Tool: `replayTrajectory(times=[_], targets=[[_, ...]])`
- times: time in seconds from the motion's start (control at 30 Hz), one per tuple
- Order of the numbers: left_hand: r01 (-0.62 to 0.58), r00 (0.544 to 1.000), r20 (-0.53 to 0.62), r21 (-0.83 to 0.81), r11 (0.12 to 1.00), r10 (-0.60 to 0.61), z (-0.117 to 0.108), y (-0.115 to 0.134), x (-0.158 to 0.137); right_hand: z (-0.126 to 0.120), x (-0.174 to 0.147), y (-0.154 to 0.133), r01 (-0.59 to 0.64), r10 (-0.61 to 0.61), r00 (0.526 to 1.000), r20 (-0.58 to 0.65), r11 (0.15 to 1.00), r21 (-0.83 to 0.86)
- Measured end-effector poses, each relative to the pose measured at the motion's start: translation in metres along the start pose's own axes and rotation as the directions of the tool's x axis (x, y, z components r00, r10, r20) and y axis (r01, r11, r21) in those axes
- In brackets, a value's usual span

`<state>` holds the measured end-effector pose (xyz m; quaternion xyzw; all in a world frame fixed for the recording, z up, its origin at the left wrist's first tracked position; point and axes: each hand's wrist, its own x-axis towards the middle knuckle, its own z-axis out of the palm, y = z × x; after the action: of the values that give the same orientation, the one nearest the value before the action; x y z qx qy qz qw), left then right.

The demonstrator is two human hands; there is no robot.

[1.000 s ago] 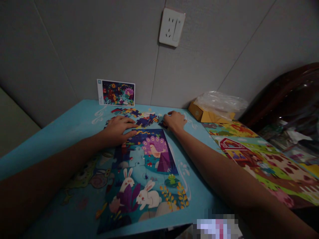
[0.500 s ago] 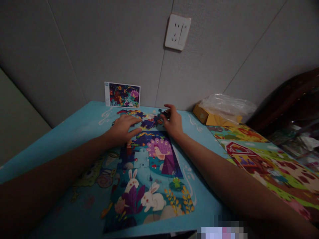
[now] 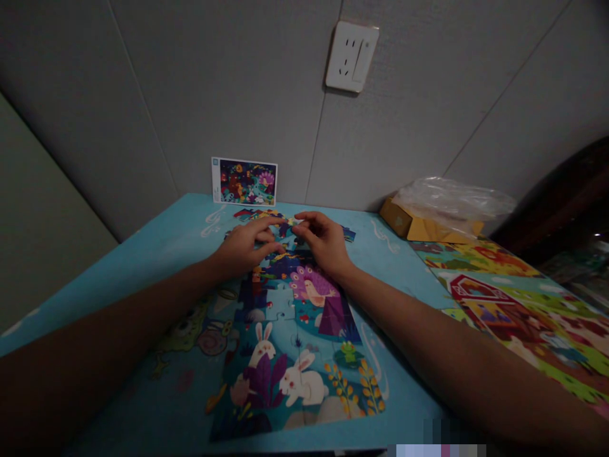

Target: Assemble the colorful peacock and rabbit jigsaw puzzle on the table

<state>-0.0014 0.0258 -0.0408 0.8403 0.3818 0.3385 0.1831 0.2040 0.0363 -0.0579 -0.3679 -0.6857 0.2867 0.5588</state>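
A partly joined jigsaw puzzle [image 3: 304, 343] with white rabbits, a pink peacock and a frog lies before me; a gap in its left middle shows the blue tabletop. Past its far edge, loose puzzle pieces [image 3: 247, 214] are spread, partly covered by my hands. My right hand [image 3: 323, 244] pinches a small puzzle piece [image 3: 291, 222] between thumb and forefinger. Close by on the left, my left hand [image 3: 250, 246] has its fingers apart over the pieces, fingertips near the pinched piece. I cannot make out anything held in it.
A picture card [image 3: 247, 182] of the puzzle leans on the wall. To the right are a yellow box [image 3: 409, 222] with a clear plastic bag [image 3: 447, 197] and a farm-scene puzzle [image 3: 514, 317]. The blue tabletop [image 3: 143, 254] ends at the wall, below a socket [image 3: 352, 57].
My right hand has moved left from the pieces at the right and now pinches a piece beside my left hand. The two hands are closer together, and the view has shifted slightly.
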Motion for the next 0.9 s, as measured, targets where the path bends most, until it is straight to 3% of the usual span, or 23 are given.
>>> replayTrajectory(times=[0.27, 0.37, 0.43, 0.53, 0.6, 0.67, 0.73, 0.9], targets=[[-0.028, 1.000, 0.003, -0.021, 0.999, 0.028, -0.002, -0.004, 0.000, 0.000, 0.001, 0.002, -0.021, 0.021, 1.000, 0.016, 0.999, 0.026], [-0.026, 1.000, -0.014, -0.067, 0.997, 0.025, -0.002, -0.001, -0.001, 0.000, 0.000, -0.004, -0.032, 0.028, 0.995, 0.091, 0.999, 0.042], [0.039, 0.997, -0.055, -0.144, 0.989, -0.047, -0.003, 0.001, -0.002, 0.001, -0.003, -0.012, -0.063, 0.049, 0.983, 0.175, 0.995, 0.073], [0.117, 0.981, -0.126, -0.230, 0.966, -0.149, -0.003, 0.002, -0.002, 0.004, -0.011, -0.025, -0.148, 0.095, 0.910, 0.405, 0.984, 0.102], [0.125, 0.980, -0.124, -0.222, 0.967, -0.155, -0.003, 0.001, -0.002, 0.007, -0.016, -0.032, -0.196, 0.110, 0.805, 0.584, 0.977, 0.086], [0.115, 0.987, -0.094, -0.169, 0.979, -0.132, -0.002, -0.001, 0.000, 0.009, -0.020, -0.036, -0.218, 0.114, 0.721, 0.684, 0.974, 0.068], [0.076, 0.994, -0.071, -0.069, 0.995, -0.080, -0.001, -0.002, 0.002, 0.010, -0.020, -0.037, -0.231, 0.120, 0.697, 0.707, 0.971, 0.063], [-0.010, 0.999, -0.039, 0.117, 0.993, 0.014, -0.001, -0.006, 0.003, 0.008, -0.018, -0.034, -0.265, 0.133, 0.692, 0.710, 0.961, 0.078]])
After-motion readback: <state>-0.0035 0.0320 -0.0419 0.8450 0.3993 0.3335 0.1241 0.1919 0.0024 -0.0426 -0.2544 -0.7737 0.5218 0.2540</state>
